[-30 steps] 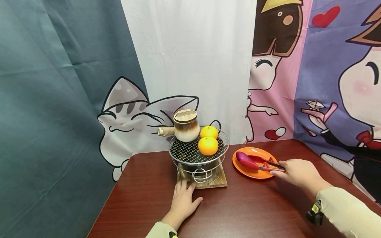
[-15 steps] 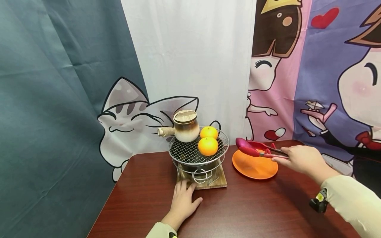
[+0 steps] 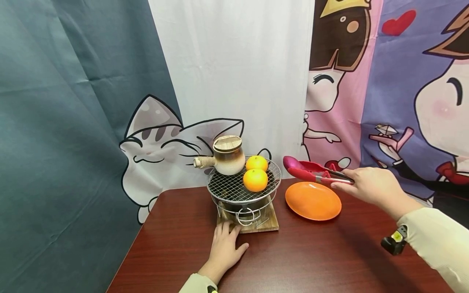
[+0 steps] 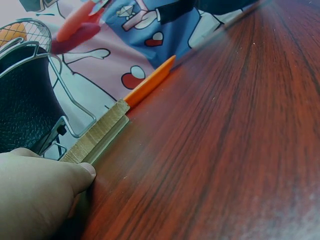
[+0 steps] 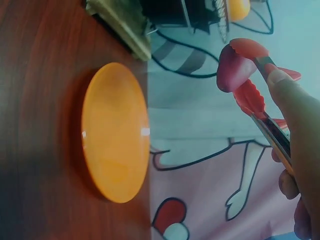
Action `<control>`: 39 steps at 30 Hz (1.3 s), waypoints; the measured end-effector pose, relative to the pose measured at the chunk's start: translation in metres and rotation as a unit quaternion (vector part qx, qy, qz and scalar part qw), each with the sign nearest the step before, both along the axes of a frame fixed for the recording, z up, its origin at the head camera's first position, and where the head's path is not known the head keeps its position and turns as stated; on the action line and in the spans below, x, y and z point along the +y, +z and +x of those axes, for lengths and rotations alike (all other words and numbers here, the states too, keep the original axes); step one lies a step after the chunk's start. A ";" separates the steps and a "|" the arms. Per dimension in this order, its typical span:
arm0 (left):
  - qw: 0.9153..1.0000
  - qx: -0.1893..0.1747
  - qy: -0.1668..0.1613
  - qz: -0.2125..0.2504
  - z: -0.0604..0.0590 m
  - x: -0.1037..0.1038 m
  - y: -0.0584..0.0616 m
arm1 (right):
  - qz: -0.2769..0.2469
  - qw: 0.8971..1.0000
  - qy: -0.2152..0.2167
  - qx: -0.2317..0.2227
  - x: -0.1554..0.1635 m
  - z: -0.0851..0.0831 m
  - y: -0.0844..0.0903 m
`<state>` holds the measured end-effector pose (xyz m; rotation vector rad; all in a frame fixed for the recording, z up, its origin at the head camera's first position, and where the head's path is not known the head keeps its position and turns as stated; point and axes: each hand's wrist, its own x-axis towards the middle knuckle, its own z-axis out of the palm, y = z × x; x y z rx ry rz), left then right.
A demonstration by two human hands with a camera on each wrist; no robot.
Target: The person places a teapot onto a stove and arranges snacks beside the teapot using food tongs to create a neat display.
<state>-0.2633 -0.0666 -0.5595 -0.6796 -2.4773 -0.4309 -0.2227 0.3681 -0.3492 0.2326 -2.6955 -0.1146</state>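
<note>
In the head view my right hand (image 3: 371, 185) grips red-tipped tongs (image 3: 315, 171) by their handles, raised above the orange plate (image 3: 313, 201). Between the tong tips sits a smooth, purple oblong item (image 5: 234, 70), like a sweet potato. The plate below has nothing on it. My left hand (image 3: 225, 248) rests with spread, extended fingers at the front left edge of the wooden board (image 3: 270, 221) under the round grill. In the left wrist view, the thumb (image 4: 82, 175) lies at the board's edge.
The wire grill rack (image 3: 225, 189) carries two oranges (image 3: 255, 180) and a lidded clay pot (image 3: 229, 162) whose handle points left. A metal ring handle (image 3: 245, 217) hangs at the stove's front. A printed curtain (image 3: 238, 81) stands behind the red-brown table (image 3: 176, 228).
My right hand has lifted the tongs, with the purple item between their tips, off the orange plate, up and slightly left. My left hand has stayed at the board.
</note>
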 end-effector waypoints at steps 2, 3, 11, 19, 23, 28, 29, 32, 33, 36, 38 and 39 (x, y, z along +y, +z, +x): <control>1.000 -0.001 0.000 0.000 0.000 0.000 0.001 | 0.003 1.000 0.006 0.010 -0.004 0.002 0.006; 1.000 -0.002 0.000 0.000 0.000 0.000 0.001 | 0.004 1.000 0.008 0.017 -0.006 0.003 0.008; 1.000 -0.016 -0.001 -0.002 0.000 0.000 0.002 | 0.012 0.999 0.005 0.036 -0.018 0.009 0.027; 1.000 -0.013 0.000 -0.003 0.001 -0.001 0.001 | 0.018 0.998 0.020 0.057 -0.032 0.014 0.041; 1.000 -0.014 0.000 -0.003 0.001 0.000 0.001 | 0.022 0.995 0.044 0.086 -0.041 0.012 0.048; 1.000 -0.014 0.001 -0.002 0.001 0.000 0.001 | 0.023 0.992 0.069 0.108 -0.055 0.010 0.055; 1.000 -0.012 0.001 -0.002 0.001 0.000 0.001 | 0.024 0.991 0.074 0.112 -0.058 0.009 0.057; 1.000 -0.004 0.000 -0.001 0.001 0.000 0.000 | 0.026 0.987 0.090 0.127 -0.068 0.008 0.062; 1.000 -0.002 0.000 -0.001 0.001 0.000 0.000 | 0.028 0.986 0.095 0.134 -0.072 0.007 0.064; 1.000 0.000 -0.001 0.001 0.000 0.000 -0.002 | 0.031 0.983 0.108 0.145 -0.083 0.005 0.071; 1.000 -0.005 -0.001 0.002 -0.001 0.000 -0.002 | 0.034 0.981 0.116 0.150 -0.091 0.004 0.076; 1.000 -0.008 -0.001 0.002 -0.001 0.000 -0.002 | 0.035 0.981 0.120 0.151 -0.095 0.004 0.078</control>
